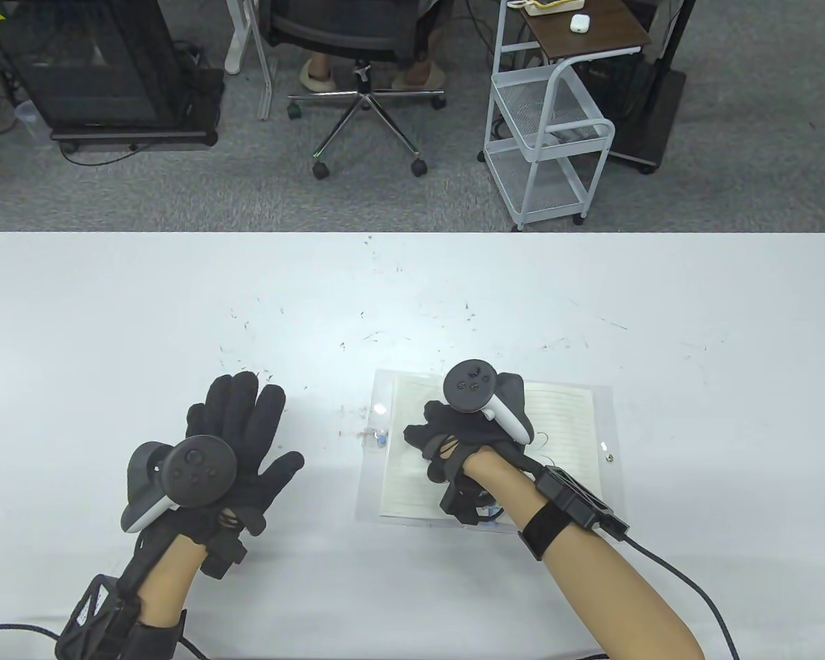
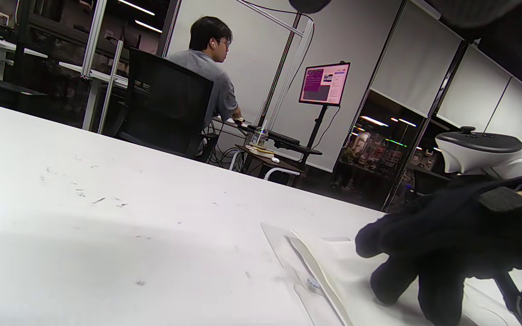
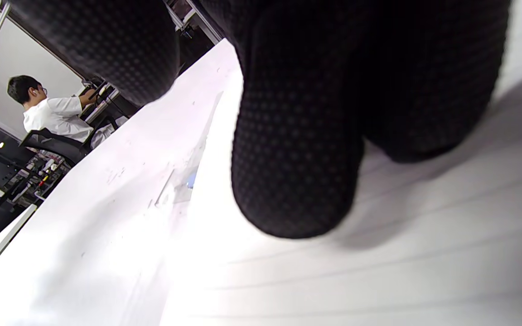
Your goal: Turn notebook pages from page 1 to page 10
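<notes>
While right hand (image 1: 464,430) curling fingertips onto notebook (image 1: 564,426) page, left hand (image 1: 237,447) splayed flat, well apart, on bare table (image 1: 110,330).

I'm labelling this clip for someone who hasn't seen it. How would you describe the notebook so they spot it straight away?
Start from the white table filling the lower half of the table view, then look right of centre near its front edge. The notebook lies there flat, lined pages under a clear plastic cover, with the right hand resting on it. The left hand lies on bare table instead.
</notes>
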Tool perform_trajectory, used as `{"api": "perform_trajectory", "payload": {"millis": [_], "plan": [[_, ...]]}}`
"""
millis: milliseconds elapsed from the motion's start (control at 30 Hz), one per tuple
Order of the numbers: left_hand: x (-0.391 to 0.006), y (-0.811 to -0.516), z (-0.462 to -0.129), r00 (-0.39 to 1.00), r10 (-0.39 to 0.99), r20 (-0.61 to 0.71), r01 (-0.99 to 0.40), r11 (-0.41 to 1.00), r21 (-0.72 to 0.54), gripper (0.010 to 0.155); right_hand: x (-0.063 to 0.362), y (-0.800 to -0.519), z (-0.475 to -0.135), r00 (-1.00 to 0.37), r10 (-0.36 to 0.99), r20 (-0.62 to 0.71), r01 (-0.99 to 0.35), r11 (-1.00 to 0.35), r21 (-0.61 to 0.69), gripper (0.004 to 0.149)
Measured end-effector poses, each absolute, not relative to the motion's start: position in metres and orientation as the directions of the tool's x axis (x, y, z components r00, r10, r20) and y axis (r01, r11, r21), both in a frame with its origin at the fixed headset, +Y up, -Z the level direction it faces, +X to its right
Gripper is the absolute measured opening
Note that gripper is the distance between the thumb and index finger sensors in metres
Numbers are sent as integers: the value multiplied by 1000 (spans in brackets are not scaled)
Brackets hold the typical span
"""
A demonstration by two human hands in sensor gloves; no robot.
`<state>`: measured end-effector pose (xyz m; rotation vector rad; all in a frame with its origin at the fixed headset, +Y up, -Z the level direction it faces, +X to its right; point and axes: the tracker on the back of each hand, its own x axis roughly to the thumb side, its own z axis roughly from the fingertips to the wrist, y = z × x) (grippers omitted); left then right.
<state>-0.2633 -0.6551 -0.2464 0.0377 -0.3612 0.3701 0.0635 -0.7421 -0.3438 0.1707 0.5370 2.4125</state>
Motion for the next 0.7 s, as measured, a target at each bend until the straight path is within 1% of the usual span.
{"api": "perform_trajectory", "payload": {"millis": [167, 300, 467, 500, 567, 700], "plan": [[-263, -655, -246, 869, 347, 352, -360, 932, -29, 86, 93, -730, -339, -752, 658, -44, -626, -690, 363, 69], [-263, -655, -246, 872, 346, 345, -360, 933, -26, 86, 128, -720, -333, -732, 679, -60, -663, -689, 293, 70], [-264, -655, -246, 874, 347, 340, -360, 933, -25, 86, 182, -713, -320, -720, 691, -65, -692, -706, 154, 74], [-264, -655, -246, 875, 347, 339, -360, 933, -25, 86, 195, -714, -317, -733, 678, -50, -678, -725, 117, 75], [-265, -656, -247, 877, 346, 335, -358, 933, -27, 86, 211, -718, -313, -776, 629, -47, -630, -771, 94, 80], [-265, -658, -248, 880, 344, 327, -352, 935, -36, 86, 232, -738, -306, -847, 530, -42, -529, -833, 161, 89]]}}
